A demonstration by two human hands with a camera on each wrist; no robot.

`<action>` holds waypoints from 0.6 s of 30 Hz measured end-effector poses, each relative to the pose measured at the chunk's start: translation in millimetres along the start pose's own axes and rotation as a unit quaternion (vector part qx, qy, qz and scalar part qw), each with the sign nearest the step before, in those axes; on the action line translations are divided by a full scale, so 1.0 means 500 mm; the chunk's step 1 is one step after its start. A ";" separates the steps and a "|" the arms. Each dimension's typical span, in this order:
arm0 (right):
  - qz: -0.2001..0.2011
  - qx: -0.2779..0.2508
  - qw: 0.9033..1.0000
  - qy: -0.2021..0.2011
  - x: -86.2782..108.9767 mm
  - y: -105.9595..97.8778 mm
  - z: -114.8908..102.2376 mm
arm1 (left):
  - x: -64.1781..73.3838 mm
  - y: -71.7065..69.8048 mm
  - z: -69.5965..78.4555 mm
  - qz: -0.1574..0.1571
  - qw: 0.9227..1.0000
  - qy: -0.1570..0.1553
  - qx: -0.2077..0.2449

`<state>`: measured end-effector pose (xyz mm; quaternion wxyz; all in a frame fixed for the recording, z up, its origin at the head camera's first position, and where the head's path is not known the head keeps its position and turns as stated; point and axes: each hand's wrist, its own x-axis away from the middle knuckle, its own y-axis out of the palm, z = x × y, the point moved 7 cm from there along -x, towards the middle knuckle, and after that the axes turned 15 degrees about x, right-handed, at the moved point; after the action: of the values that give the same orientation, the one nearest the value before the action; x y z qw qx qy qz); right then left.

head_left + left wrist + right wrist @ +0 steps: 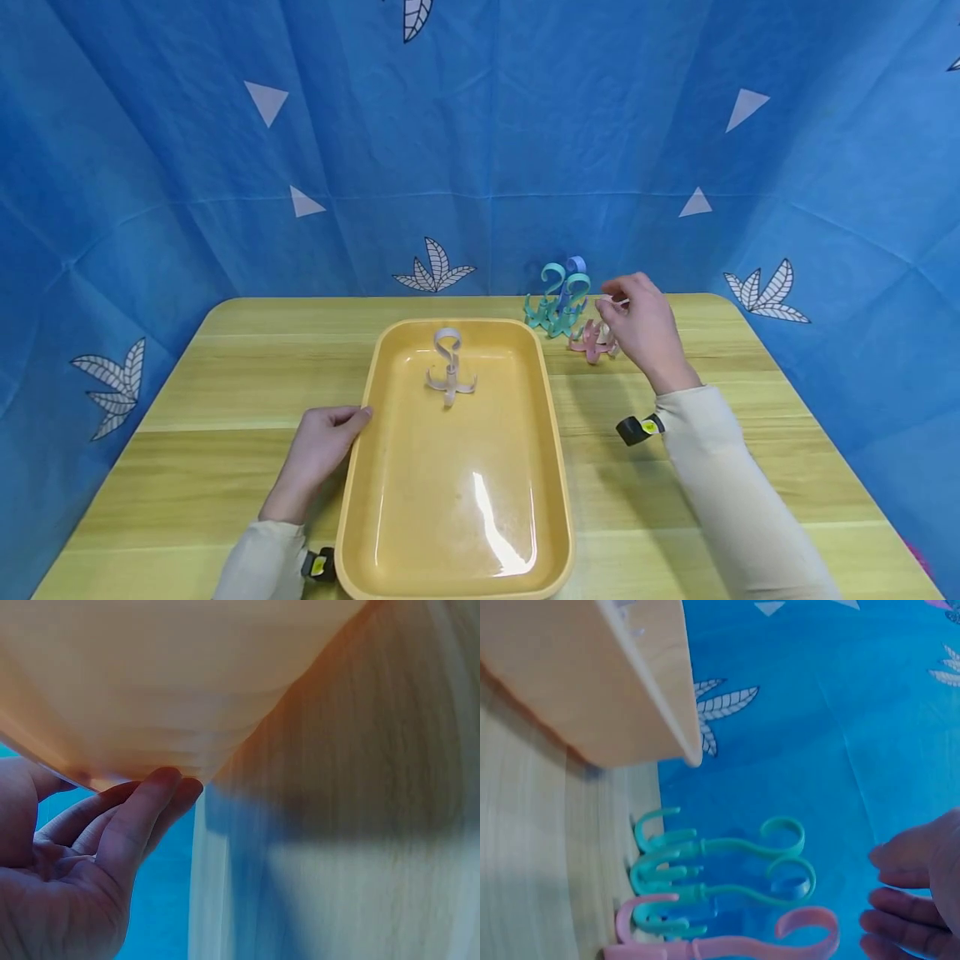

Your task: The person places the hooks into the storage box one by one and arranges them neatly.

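Observation:
My left hand point(318, 450) grips the left rim of a yellow tray point(559, 467), thumb on the rim and fingers against the outer wall, as the left wrist view shows. Inside the tray, near its far end, stands a greyish-white multi-prong hanging hook point(451, 383). My right hand point(647, 333) hovers above a pink hanging hook point(591, 343), thumb and fingers parted. In the right wrist view a small gap separates the fingers point(900, 924) from the pink hook's curl. A pale hook is partly hidden by this hand in the head view.
Left of the pink hook stand two green hooks point(562, 323) with a blue hook point(576, 264) behind them, just beyond the tray's far right corner. The wooden table point(247, 375) ends at a blue patterned curtain point(487, 150). Black bands circle both wrists.

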<state>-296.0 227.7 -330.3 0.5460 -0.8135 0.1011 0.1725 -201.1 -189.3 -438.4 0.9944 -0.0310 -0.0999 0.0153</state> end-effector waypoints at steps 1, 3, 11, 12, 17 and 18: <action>0.005 0.001 1.000 0.004 0.001 0.000 0.005 | 0.000 0.000 0.000 -0.001 1.000 0.000 0.000; 0.012 0.005 1.000 0.011 0.003 0.000 0.014 | -0.001 0.000 -0.001 -0.002 1.000 -0.003 0.001; 0.013 0.035 0.999 0.014 0.006 0.010 0.028 | -0.003 -0.002 -0.003 -0.005 1.000 -0.005 -0.009; 0.012 0.040 0.999 0.014 0.006 0.012 0.028 | -0.003 -0.002 -0.004 -0.006 1.000 -0.005 -0.009; 0.010 0.063 0.998 0.012 0.004 0.021 0.032 | -0.003 -0.002 -0.003 -0.006 1.000 -0.001 -0.006; 0.009 0.065 0.998 0.012 0.003 0.023 0.032 | -0.002 -0.002 -0.003 -0.006 1.000 0.000 -0.005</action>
<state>-301.3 238.4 -346.1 0.5947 -0.7776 0.1257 0.1611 -202.0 -190.4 -439.8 0.9944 -0.0351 -0.0997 0.0087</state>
